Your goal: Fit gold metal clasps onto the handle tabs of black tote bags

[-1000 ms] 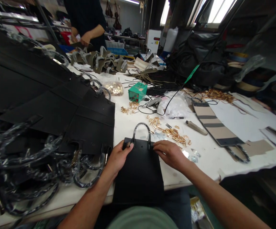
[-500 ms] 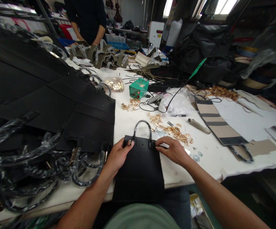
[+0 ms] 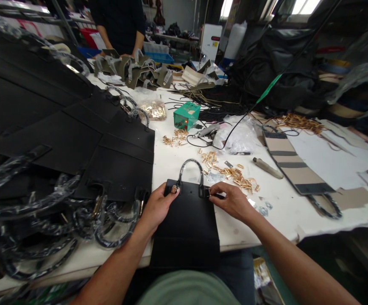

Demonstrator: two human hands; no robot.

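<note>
A black bag panel [image 3: 185, 220] lies at the table's front edge, its lower part hanging over. From its top rises a looped handle [image 3: 190, 162] wrapped in clear film. My left hand [image 3: 160, 203] grips the panel's upper left corner, thumb on top beside a shiny metal fitting [image 3: 174, 189]. At the upper right corner, the fingertips of my right hand [image 3: 230, 199] pinch a short black strap [image 3: 206, 192] by the handle's base. A small glint shows at those fingertips; what it is I cannot make out.
Stacked black bag panels [image 3: 117, 169] with wrapped handles fill the left. Gold metal fittings [image 3: 238, 176] lie scattered beyond my right hand, near a grey-handled tool [image 3: 267, 167]. Behind stand a green box [image 3: 186, 116] with a cord and a plastic bag [image 3: 235, 137]. A person [image 3: 118, 25] works across the table.
My right hand has shifted very slightly, and a dark strip now shows in the gap between its fingers. The left hand keeps its grip. The view has tilted a little.
</note>
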